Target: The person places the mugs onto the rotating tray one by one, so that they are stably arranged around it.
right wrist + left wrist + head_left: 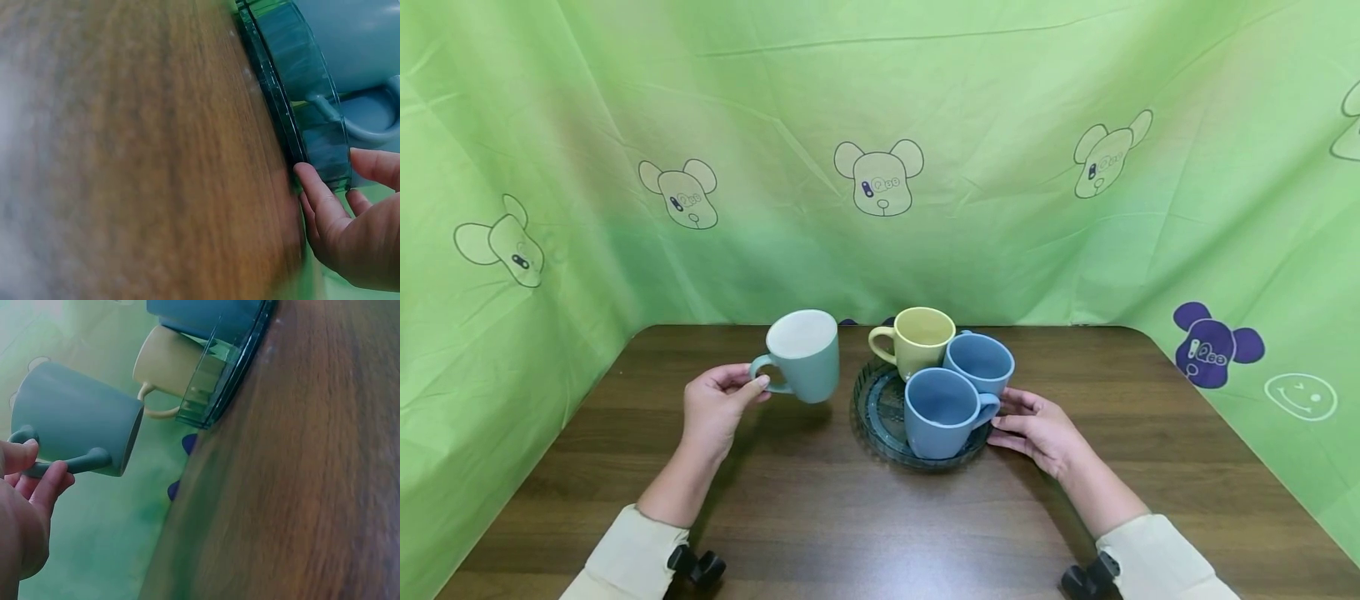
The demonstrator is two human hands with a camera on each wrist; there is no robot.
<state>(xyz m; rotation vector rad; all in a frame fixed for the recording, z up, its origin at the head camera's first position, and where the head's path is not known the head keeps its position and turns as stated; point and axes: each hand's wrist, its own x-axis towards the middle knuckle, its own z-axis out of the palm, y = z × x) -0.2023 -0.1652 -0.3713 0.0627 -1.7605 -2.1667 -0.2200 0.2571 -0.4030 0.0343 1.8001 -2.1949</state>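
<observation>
A mint-green mug (816, 367) with a white inside is held up over the table, slightly tilted. My left hand (722, 400) pinches its handle (75, 464) between thumb and fingers. To the right stands a round, see-through dark teal tray (871, 417) with a ribbed wall. It carries a yellow mug (925, 354), a blue mug (936, 421) at the front and another blue mug (988, 367) behind it. My right hand (1041, 433) grips the tray's right edge, with fingertips on both sides of the wall (328, 150) in the right wrist view.
The brown wooden table (850, 533) has rounded back corners. A green cloth (985, 242) printed with bear-like heads hangs behind it and along both sides. Black wrist straps (696, 567) sit over the pale sleeves (632, 558).
</observation>
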